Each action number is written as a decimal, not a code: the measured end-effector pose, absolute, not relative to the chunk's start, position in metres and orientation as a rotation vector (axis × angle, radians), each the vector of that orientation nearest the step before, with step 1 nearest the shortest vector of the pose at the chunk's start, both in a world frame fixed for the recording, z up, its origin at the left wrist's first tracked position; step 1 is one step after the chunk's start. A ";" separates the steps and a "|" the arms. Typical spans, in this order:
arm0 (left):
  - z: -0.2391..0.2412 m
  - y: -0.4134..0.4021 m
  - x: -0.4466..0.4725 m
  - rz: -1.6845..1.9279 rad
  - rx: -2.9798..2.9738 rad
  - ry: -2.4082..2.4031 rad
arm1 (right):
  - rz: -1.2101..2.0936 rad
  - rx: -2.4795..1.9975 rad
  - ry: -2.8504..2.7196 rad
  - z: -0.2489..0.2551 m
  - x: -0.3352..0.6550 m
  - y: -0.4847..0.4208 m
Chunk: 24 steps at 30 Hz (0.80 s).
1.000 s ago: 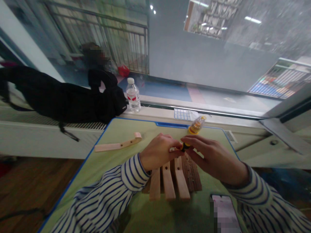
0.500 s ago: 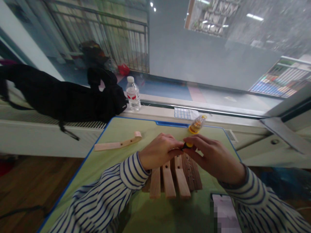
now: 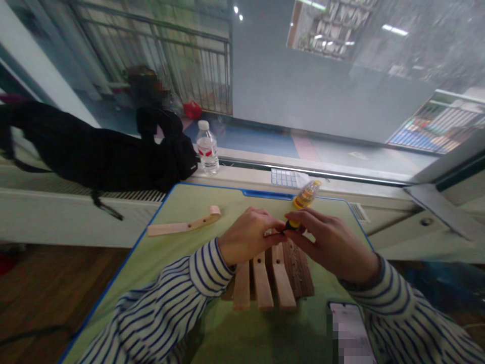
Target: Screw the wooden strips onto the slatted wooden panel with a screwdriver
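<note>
My right hand point(image 3: 329, 240) is closed around a short yellow-and-black screwdriver point(image 3: 292, 224), its handle mostly hidden by the fingers. My left hand point(image 3: 250, 232) is closed beside the screwdriver's dark tip end, thumb and fingers pinched; what they grip is hidden. Below both hands, several pale wooden strips with dark holes point(image 3: 263, 285) lie side by side across a brown ridged wooden board point(image 3: 301, 268). The hands cover the far ends of the strips. Another pale strip with a bent end point(image 3: 182, 227) lies alone at the table's left.
The green table point(image 3: 166, 273) has a blue edge. A clear yellow-based bottle-shaped container point(image 3: 306, 194) stands at its far edge, and a phone point(image 3: 350, 331) lies front right. On the sill are a water bottle point(image 3: 207, 149) and a black bag point(image 3: 113, 156).
The screwdriver's handle has turned slightly in my right fingers, showing more black. Both hands otherwise keep nearly the same place.
</note>
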<state>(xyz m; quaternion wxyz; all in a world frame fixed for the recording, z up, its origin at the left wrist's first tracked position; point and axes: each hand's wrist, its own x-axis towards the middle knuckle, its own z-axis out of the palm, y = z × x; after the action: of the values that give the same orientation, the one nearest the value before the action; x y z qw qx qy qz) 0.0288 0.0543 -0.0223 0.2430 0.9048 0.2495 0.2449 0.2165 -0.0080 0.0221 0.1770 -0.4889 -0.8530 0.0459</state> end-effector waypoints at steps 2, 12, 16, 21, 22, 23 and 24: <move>-0.022 0.054 0.029 0.670 2.470 0.683 | 0.126 -1.355 -2.429 0.026 0.216 -0.008; -0.024 0.055 0.027 0.651 2.495 0.630 | 0.135 -1.322 -2.494 0.030 0.217 -0.010; -0.025 0.055 0.028 0.645 2.511 0.594 | 0.127 -1.345 -2.474 0.027 0.217 -0.009; -0.025 0.056 0.029 0.641 2.510 0.556 | 0.108 -1.349 -2.437 0.023 0.217 -0.009; -0.025 0.056 0.029 0.636 2.512 0.548 | 0.108 -1.345 -2.432 0.022 0.217 -0.009; -0.024 0.056 0.029 0.630 2.515 0.544 | 0.109 -1.342 -2.427 0.022 0.217 -0.009; -0.024 0.056 0.029 0.625 2.519 0.545 | 0.109 -1.341 -2.422 0.021 0.217 -0.009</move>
<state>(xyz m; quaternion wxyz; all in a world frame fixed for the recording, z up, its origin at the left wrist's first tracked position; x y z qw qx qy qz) 0.0290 0.0560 -0.0242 0.2423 0.9216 0.1992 0.2285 0.2171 -0.0090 0.0211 0.1846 -0.4756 -0.8592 0.0388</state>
